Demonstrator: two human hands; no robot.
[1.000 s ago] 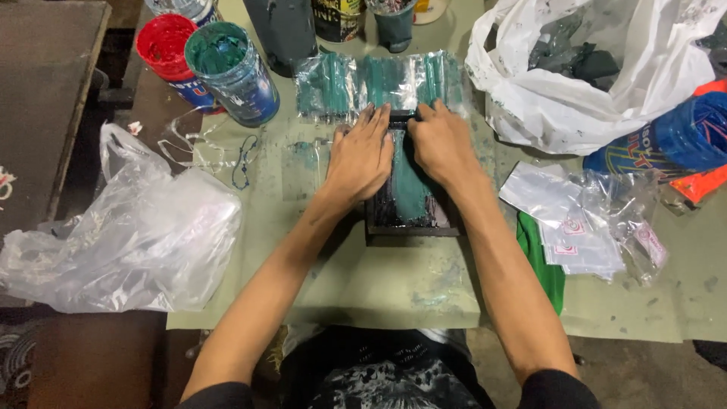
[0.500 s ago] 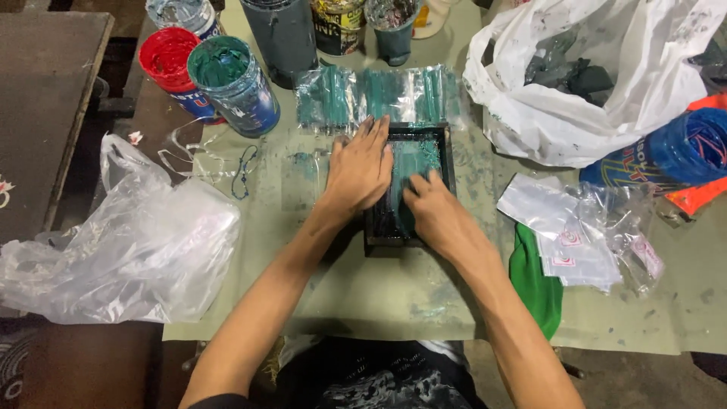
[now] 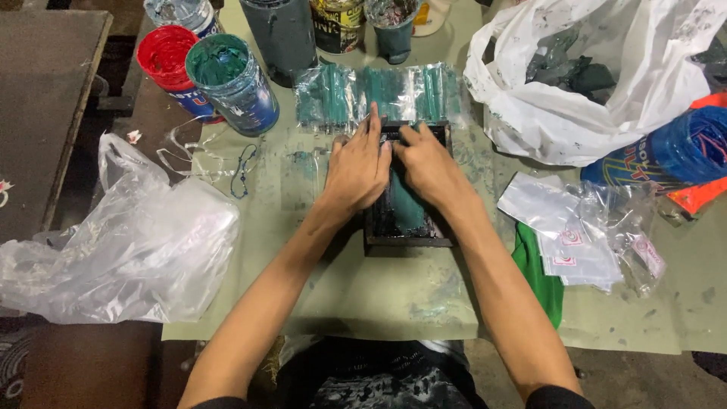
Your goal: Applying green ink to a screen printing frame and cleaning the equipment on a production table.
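Observation:
A small black printing frame (image 3: pixel 410 241) with green ink on its mesh lies on the paper-covered table (image 3: pixel 363 295) in front of me. My left hand (image 3: pixel 359 171) lies flat on the frame's left side, pressing it down. My right hand (image 3: pixel 429 165) is curled over a dark scraper at the frame's far end; most of the scraper is hidden under the fingers. Just beyond the frame lies a row of clear packets printed in green (image 3: pixel 379 92).
A green ink tub (image 3: pixel 227 72), a red one (image 3: pixel 166 53) and dark cans (image 3: pixel 284 34) stand at the back. A crumpled clear bag (image 3: pixel 129 250) lies left. On the right are a white bag (image 3: pixel 575 91), a blue bag (image 3: pixel 689 151), unprinted small packets (image 3: pixel 583 227) and a green cloth (image 3: pixel 541 276).
My right hand was pulled toward me along the frame half a second ago and is now back at its far end. My left hand has stayed flat on the frame.

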